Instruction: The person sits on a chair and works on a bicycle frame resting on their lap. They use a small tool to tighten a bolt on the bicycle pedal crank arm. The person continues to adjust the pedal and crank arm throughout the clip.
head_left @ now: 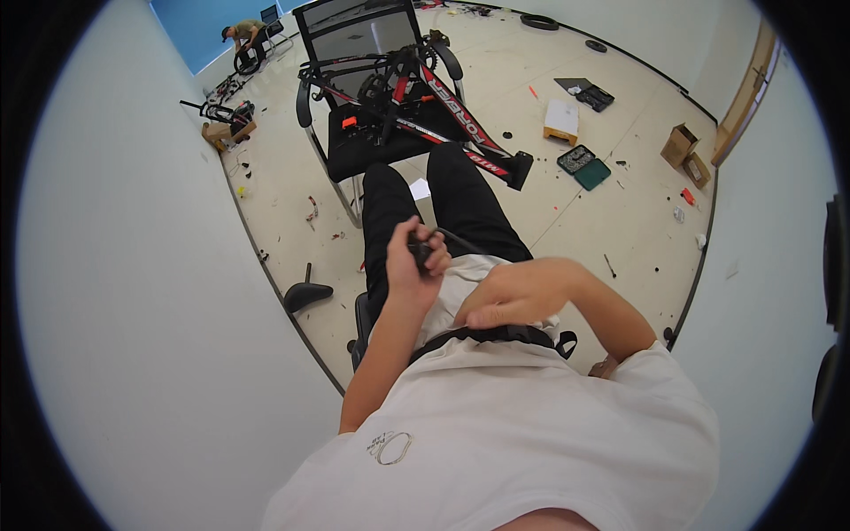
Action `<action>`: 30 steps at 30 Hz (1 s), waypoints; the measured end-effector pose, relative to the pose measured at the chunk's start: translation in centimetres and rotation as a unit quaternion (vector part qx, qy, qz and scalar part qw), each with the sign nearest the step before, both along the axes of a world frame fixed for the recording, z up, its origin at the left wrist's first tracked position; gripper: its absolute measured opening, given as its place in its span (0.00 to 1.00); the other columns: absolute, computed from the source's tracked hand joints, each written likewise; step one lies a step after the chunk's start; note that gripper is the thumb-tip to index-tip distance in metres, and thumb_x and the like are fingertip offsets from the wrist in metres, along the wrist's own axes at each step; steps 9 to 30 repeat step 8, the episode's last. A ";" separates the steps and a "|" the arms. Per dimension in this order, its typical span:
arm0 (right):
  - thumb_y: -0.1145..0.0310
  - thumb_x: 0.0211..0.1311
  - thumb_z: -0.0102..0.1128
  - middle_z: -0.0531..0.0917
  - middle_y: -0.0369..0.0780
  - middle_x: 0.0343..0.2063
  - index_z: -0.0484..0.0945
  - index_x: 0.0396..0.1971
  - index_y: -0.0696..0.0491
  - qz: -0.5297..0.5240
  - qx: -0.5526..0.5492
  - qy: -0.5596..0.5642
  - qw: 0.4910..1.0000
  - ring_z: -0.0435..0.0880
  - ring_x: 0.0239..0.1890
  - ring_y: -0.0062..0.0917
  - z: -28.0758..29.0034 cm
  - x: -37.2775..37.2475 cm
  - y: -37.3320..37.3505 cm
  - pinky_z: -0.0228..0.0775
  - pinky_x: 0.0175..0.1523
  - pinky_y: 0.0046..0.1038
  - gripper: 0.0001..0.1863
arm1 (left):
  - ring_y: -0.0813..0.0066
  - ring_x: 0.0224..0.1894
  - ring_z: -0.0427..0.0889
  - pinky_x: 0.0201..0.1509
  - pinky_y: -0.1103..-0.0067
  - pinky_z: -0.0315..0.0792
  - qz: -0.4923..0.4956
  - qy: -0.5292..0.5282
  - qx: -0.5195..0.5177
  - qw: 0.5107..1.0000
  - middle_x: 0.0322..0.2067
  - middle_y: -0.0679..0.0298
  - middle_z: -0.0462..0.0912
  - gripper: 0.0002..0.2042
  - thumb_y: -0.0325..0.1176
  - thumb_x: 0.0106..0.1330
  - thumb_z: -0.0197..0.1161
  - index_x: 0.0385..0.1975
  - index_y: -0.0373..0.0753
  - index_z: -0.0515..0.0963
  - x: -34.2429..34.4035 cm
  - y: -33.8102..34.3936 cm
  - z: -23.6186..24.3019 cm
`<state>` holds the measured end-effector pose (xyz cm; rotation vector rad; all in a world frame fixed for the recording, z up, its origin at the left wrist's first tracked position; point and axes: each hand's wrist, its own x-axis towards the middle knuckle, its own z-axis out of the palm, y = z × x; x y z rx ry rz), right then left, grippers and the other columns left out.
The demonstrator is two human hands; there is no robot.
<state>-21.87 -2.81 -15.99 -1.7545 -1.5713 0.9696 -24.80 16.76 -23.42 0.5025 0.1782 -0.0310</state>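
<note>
My left hand (420, 258) is raised over my lap, its fingers wrapped round a small black device (420, 251). A thin dark cable (456, 240) runs off from it to the right. My right hand (521, 294) hovers palm down before my waist, just above a black belt-like strap (509, 334). Its thumb stands apart and I see nothing held in it, though the fingertips are partly hidden. Beyond my knees, a red, black and white bicycle frame (458, 117) lies across a black office chair (341, 159), out of reach of both hands.
A bicycle saddle (307, 296) lies on the floor at left. To the right are an open green tool case (591, 173), a white and yellow box (560, 120) and cardboard boxes (680, 146). At the far left another person (245, 37) bends over a wheel.
</note>
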 end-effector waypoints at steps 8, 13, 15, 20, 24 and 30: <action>0.60 0.55 0.57 0.74 0.48 0.56 0.63 0.63 0.59 -0.170 0.191 0.260 0.931 0.73 0.59 0.36 0.0 6.1 -0.3 0.61 0.65 0.35 0.35 | 0.72 0.10 0.64 0.13 0.77 0.56 -0.069 -0.039 0.205 0.976 0.17 0.58 0.73 0.19 0.45 0.66 0.53 0.16 0.40 0.64 -1.5 -4.1 1.8; 0.60 0.55 0.57 0.74 0.48 0.56 0.63 0.63 0.59 -0.170 0.191 0.260 0.931 0.73 0.59 0.36 0.0 6.1 -0.3 0.61 0.65 0.35 0.35 | 0.72 0.10 0.64 0.13 0.77 0.56 -0.069 -0.039 0.205 0.976 0.17 0.58 0.73 0.19 0.45 0.66 0.53 0.16 0.40 0.64 -1.5 -4.1 1.8; 0.60 0.55 0.57 0.74 0.48 0.56 0.63 0.63 0.59 -0.170 0.191 0.260 0.931 0.73 0.59 0.36 0.0 6.1 -0.3 0.61 0.65 0.35 0.35 | 0.72 0.10 0.64 0.13 0.77 0.56 -0.069 -0.039 0.205 0.976 0.17 0.58 0.73 0.19 0.45 0.66 0.53 0.16 0.40 0.64 -1.5 -4.1 1.8; 0.60 0.55 0.57 0.74 0.48 0.56 0.63 0.63 0.59 -0.170 0.191 0.260 0.931 0.73 0.59 0.36 0.0 6.1 -0.3 0.61 0.65 0.35 0.35 | 0.72 0.10 0.64 0.13 0.77 0.56 -0.069 -0.039 0.205 0.976 0.17 0.58 0.73 0.19 0.45 0.66 0.53 0.16 0.40 0.64 -1.5 -4.1 1.8; 0.60 0.55 0.57 0.74 0.48 0.56 0.63 0.63 0.59 -0.170 0.191 0.260 0.931 0.73 0.59 0.36 0.0 6.1 -0.3 0.61 0.65 0.35 0.35 | 0.72 0.10 0.64 0.13 0.77 0.56 -0.069 -0.039 0.205 0.976 0.17 0.58 0.73 0.19 0.45 0.66 0.53 0.16 0.40 0.64 -1.5 -4.1 1.8; 0.60 0.55 0.57 0.74 0.48 0.56 0.63 0.63 0.59 -0.170 0.191 0.260 0.931 0.73 0.59 0.36 0.0 6.1 -0.3 0.61 0.65 0.35 0.35 | 0.72 0.10 0.64 0.13 0.77 0.56 -0.069 -0.039 0.205 0.976 0.17 0.58 0.73 0.19 0.45 0.66 0.53 0.16 0.40 0.64 -1.5 -4.1 1.8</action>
